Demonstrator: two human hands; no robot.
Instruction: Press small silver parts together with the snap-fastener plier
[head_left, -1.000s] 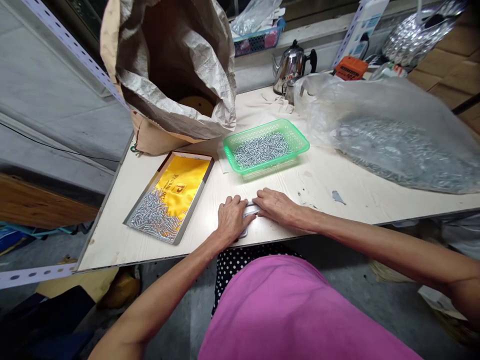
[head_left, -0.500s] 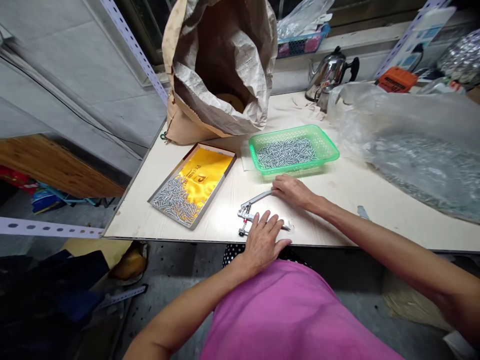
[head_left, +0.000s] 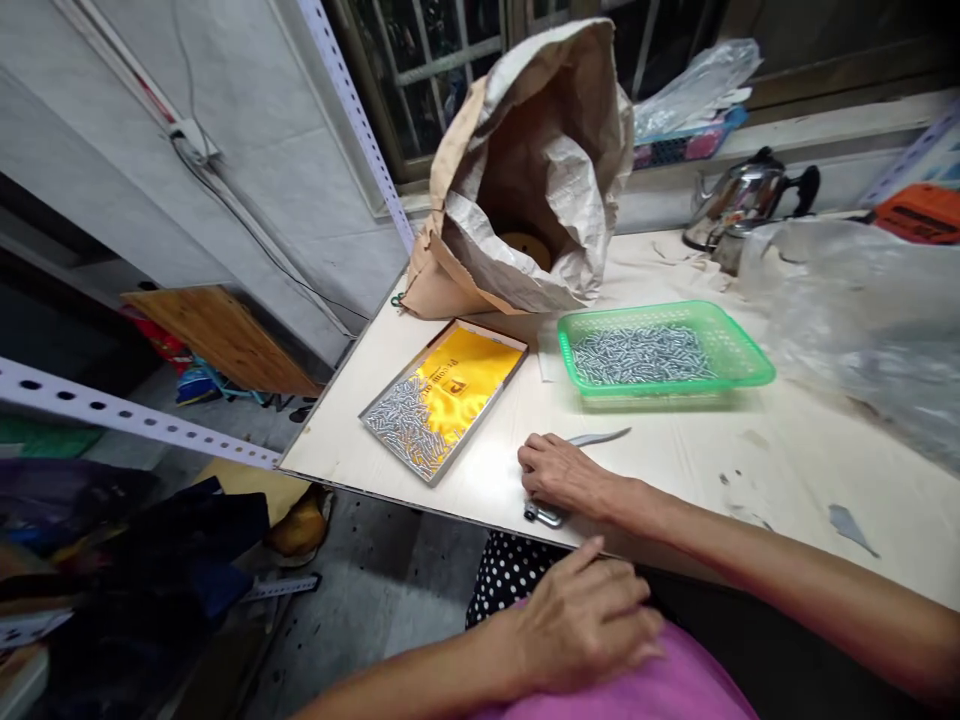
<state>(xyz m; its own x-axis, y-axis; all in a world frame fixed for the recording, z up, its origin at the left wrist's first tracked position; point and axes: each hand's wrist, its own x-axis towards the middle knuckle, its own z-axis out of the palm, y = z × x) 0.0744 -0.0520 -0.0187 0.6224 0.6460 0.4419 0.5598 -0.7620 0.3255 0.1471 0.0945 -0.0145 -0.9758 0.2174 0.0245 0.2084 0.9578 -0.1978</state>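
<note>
Right hand (head_left: 566, 475): fingers curled over the middle of a grey metal hand tool (head_left: 600, 438), at the centre of the frame; fingertips hidden, so cannot tell whether they grip it or merely rest there. One slim handle shows beyond the knuckles; the tool's shiny end shows below the hand, near the bench's front edge. Left hand (head_left: 589, 615): lower centre, in front of the pink top (head_left: 682, 680), fingers loosely spread, nothing seen in them. Bench (head_left: 690, 460): pale, lightly marked. Left of the tool, a shallow box (head_left: 484, 360) lies at a slant, yellow lining exposed, small metal pins (head_left: 407, 430) heaped at its lower-left end. Right of centre, a green basket (head_left: 675, 390) contains more such pins. Behind the box, upper centre, a brown paper sack (head_left: 450, 285) gapes open. Upper right: metal kettle (head_left: 739, 200), orange object (head_left: 919, 212), translucent plastic bag (head_left: 862, 310) running out of frame.
</note>
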